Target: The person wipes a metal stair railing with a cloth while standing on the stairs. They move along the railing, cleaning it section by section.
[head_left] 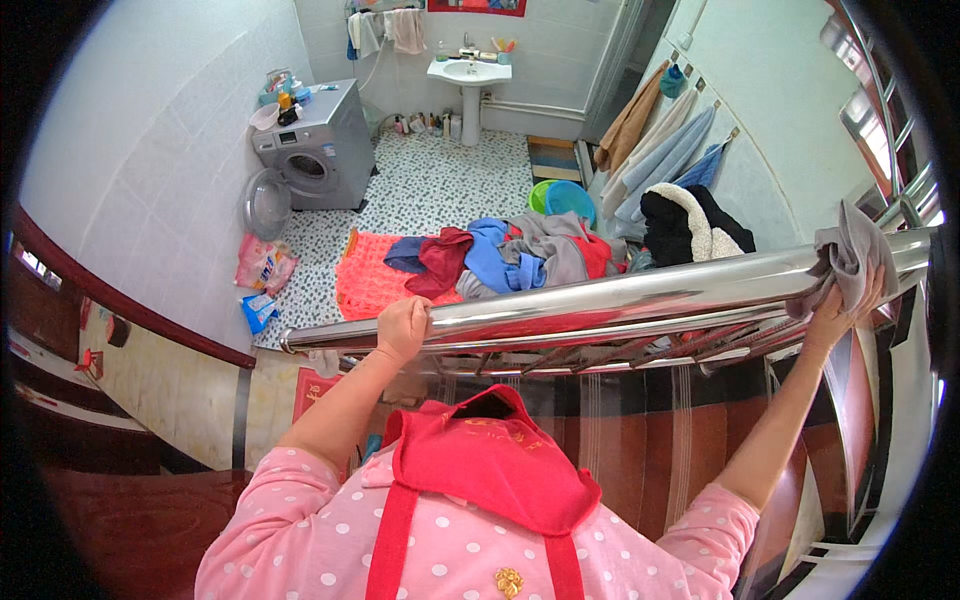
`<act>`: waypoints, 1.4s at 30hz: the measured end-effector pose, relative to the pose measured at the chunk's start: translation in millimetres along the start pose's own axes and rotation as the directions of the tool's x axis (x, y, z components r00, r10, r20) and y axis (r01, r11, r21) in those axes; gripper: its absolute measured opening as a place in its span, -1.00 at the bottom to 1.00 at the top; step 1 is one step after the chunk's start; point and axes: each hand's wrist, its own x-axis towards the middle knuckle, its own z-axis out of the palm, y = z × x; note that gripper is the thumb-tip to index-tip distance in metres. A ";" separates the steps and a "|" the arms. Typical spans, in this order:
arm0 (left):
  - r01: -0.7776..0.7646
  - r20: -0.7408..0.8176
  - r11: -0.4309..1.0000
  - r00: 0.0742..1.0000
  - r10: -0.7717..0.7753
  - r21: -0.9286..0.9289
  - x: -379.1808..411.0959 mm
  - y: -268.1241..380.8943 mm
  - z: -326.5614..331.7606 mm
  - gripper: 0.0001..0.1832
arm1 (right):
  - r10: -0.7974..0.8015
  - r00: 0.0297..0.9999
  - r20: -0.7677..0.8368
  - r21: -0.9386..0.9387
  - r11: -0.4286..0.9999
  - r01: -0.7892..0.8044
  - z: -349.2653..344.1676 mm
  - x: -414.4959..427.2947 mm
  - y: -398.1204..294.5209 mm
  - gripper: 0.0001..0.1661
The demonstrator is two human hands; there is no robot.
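Note:
A thick polished metal handrail (600, 296) runs across the view in front of me, rising to the right. My left hand (405, 328) is closed around the rail near its rounded left end. Far along the rail on the right, my right hand (847, 296) presses a grey cloth (851, 255) against the metal; the cloth drapes over the top and partly hides the fingers. Thinner metal bars run below the handrail.
Beyond the rail, a heap of clothes (517, 255) lies on a coral mat (367, 274). A front-loading washing machine (315, 142) has its door open. A pedestal sink (470, 73), a blue basin (570, 201), hanging towels (667, 161) and detergent bags (262, 266) stand around.

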 end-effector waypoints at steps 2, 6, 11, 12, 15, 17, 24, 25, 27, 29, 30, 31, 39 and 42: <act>0.013 -0.015 1.000 1.000 -0.012 0.022 -3.4 -1.9 -2.7 -0.65 | 0.208 0.976 -0.057 0.064 0.977 -0.205 17.6 -19.0 -19.0 -0.43; 0.030 0.016 0.999 0.999 -0.030 0.021 -3.5 -9.6 -0.1 -0.65 | 0.663 0.748 -0.032 0.395 0.696 -0.600 31.2 -37.3 -111.0 -0.34; 0.021 0.021 0.999 1.000 -0.022 0.026 -2.6 -8.9 -0.3 -0.65 | 0.873 0.476 0.108 0.592 0.328 -0.736 39.1 -69.7 -237.7 -0.21; 0.023 0.022 1.000 0.999 -0.023 0.012 -2.6 -9.5 0.1 -0.65 | 0.893 0.398 0.212 0.680 0.157 -0.716 40.3 -84.3 -262.4 -0.19; -0.007 0.035 0.998 0.999 0.005 0.056 -4.0 -14.5 0.7 -0.65 | 0.867 0.055 0.496 0.597 -0.294 -0.747 37.4 -112.4 -337.9 -0.37; -0.013 0.040 0.997 0.999 0.010 0.078 -4.6 -12.0 -1.4 -0.65 | 0.711 -0.059 0.701 0.435 -0.492 -0.754 25.0 -120.4 -382.1 -0.52; -0.068 -0.010 0.994 0.998 0.069 0.087 -1.3 -7.1 -1.1 -0.63 | 0.096 -0.096 0.991 0.015 -0.780 -0.626 24.1 -184.4 -428.5 -0.38; -0.060 0.002 0.995 0.998 0.060 0.077 -0.9 -6.3 -1.1 -0.63 | 0.093 -0.016 0.996 0.062 -0.772 -0.633 27.4 -188.1 -418.3 -0.37; -0.040 0.027 0.998 0.999 0.039 0.057 -1.6 -8.0 -1.6 -0.64 | 0.216 -0.013 0.976 0.150 -0.719 -0.679 27.5 -190.3 -391.2 -0.37; -0.015 0.020 0.999 1.000 0.014 0.039 -3.4 -10.4 -0.9 -0.64 | 0.459 0.053 0.887 0.340 -0.570 -0.748 26.0 -160.8 -354.9 -0.34; -0.013 0.021 0.999 1.000 0.012 0.037 -3.0 -10.9 -0.5 -0.64 | 0.541 0.028 0.840 0.425 -0.626 -0.654 29.8 -151.1 -331.1 -0.31; -0.008 0.021 0.999 1.000 0.007 0.037 -3.9 -11.9 -0.2 -0.64 | 0.593 0.065 0.803 0.477 -0.572 -0.667 27.8 -129.2 -306.1 -0.28; -0.001 0.007 1.000 1.000 0.001 0.006 -4.0 -9.0 -1.5 -0.65 | 0.794 0.219 0.567 0.753 -0.392 -0.528 28.4 -22.3 -113.3 -0.33; -0.008 0.005 1.000 1.000 0.008 0.010 -2.1 -7.8 -0.2 -0.65 | 0.917 0.325 0.232 0.756 0.040 -0.653 30.6 -1.0 -73.2 -0.29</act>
